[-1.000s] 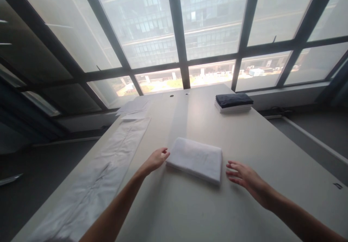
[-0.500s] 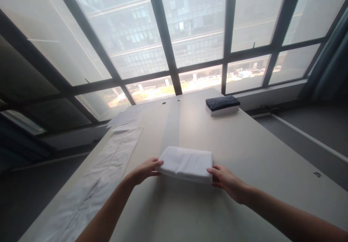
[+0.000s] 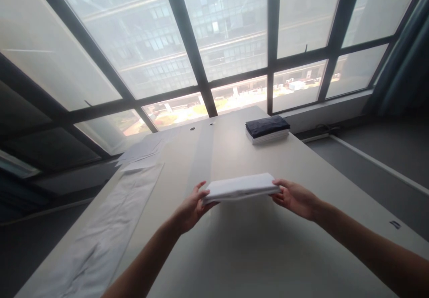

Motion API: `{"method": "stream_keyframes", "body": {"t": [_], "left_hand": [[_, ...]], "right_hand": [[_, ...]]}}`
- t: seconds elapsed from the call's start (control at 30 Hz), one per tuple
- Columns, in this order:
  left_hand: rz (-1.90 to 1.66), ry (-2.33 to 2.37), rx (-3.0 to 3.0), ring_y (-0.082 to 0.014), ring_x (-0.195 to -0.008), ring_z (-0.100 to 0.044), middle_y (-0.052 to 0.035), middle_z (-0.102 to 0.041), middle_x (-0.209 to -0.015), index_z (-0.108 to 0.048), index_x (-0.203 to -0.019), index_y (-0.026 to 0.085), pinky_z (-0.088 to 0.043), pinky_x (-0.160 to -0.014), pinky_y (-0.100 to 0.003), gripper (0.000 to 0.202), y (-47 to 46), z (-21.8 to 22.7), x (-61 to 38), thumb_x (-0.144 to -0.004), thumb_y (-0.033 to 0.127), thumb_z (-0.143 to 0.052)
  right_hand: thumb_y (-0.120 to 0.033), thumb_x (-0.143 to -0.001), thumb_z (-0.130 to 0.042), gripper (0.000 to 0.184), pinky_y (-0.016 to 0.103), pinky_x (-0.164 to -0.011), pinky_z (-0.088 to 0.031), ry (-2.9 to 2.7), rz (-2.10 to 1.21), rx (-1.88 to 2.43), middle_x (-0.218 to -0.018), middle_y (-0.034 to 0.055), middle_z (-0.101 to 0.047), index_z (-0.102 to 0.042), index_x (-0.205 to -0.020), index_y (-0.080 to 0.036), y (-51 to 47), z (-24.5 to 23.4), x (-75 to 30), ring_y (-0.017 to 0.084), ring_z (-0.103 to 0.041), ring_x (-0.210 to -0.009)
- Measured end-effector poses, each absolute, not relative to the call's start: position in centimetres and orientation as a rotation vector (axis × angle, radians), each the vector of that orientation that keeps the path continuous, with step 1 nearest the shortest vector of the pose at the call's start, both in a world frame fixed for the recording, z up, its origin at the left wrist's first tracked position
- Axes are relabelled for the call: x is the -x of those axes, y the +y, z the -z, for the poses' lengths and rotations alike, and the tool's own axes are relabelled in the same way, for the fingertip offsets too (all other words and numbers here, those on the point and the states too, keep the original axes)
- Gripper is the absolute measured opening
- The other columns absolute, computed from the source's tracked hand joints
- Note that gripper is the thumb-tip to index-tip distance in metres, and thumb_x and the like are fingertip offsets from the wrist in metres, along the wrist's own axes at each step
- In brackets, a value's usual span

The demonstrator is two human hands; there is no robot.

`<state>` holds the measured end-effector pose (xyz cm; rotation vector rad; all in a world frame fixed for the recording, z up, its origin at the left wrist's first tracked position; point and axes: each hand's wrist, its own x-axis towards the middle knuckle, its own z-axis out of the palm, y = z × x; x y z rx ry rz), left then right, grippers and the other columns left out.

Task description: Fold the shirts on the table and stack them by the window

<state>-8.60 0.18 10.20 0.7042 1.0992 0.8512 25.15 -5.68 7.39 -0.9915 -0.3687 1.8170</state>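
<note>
A folded white cloth [image 3: 241,187] is held up off the table, spanning the gap between my two hands. Its flat top faces up and its near edge shows layers. My left hand [image 3: 194,206] grips the left end, thumb on top and fingers beneath. At the right end, my right hand [image 3: 295,197] pinches the cloth between thumb and fingers. Farther back on the right lies a stack of folded cloths [image 3: 268,130], a dark one on top and white ones under it.
The white table [image 3: 261,253] stretches toward large framed windows [image 3: 228,21]. Along its left side lies a long wrinkled white fabric [image 3: 110,226], with thin white sheets [image 3: 144,148] beyond it. A small dark mark [image 3: 395,224] shows near the right edge.
Both hands have lifted the folded white cloth and carried it forward and to the right. It has tipped so its near edge shows. The view has shifted slightly.
</note>
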Motion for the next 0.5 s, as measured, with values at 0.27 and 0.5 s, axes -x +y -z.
{"method": "stream_keyframes", "body": {"t": [0.27, 0.5], "left_hand": [[-0.803, 1.112, -1.261, -0.016, -0.089, -0.064, -0.0042, -0.061, -0.108, -0.06, -0.119, 0.026, -0.056, -0.084, -0.032, 0.04, 11.1, -13.6, -1.4, -0.08, 0.03, -0.071], [-0.938, 1.075, -1.486, -0.0147, -0.09, -0.06, -0.0066, -0.062, -0.113, -0.058, -0.118, 0.023, -0.049, -0.081, -0.03, 0.039, 23.7, -14.4, -12.8, -0.08, 0.022, -0.067]], "right_hand": [[-0.018, -0.079, -0.065, 0.018, 0.03, -0.067, -0.055, -0.765, -1.348, 1.175, -0.093, 0.0053, -0.069, -0.062, -0.096, -0.024, 4.1, -10.2, -35.2, 0.02, -0.065, -0.08], [-0.005, -0.086, -0.046, 0.02, 0.024, -0.066, -0.045, -0.941, -0.92, 1.341, -0.079, 0.003, -0.065, -0.059, -0.1, -0.012, 19.5, -13.6, -43.9, 0.011, -0.055, -0.07]]}}
